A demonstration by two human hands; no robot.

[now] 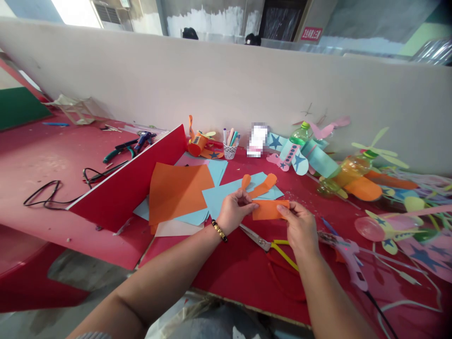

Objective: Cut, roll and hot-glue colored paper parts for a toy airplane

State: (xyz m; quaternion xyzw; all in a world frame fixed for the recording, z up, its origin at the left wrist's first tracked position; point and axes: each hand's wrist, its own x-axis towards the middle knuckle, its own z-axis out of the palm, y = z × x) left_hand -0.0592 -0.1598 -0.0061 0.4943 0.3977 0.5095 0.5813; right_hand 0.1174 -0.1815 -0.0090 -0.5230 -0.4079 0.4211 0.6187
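Observation:
Between my two hands a small orange paper rectangle [266,211] is held up above the red table. My left hand [236,209] pinches its left end, thumb on top. My right hand [300,223] grips the right end the same way. Just beyond them, orange paper strips with rounded ends [263,187] rest on light blue paper sheets [213,195]. Below the hands lie scissors [263,242] with yellow and red handles, partly hidden by my right arm. To the right of my right hand is a pink glue gun [348,256].
A large orange sheet [176,190] lies on other papers beside a red upright divider [141,186]. Behind stand a pen cup [230,150] and a blurred-out phone [258,140]. Bottle-and-paper planes [353,174] crowd the right. Pliers [122,149] and a black cable [52,193] lie left of the divider.

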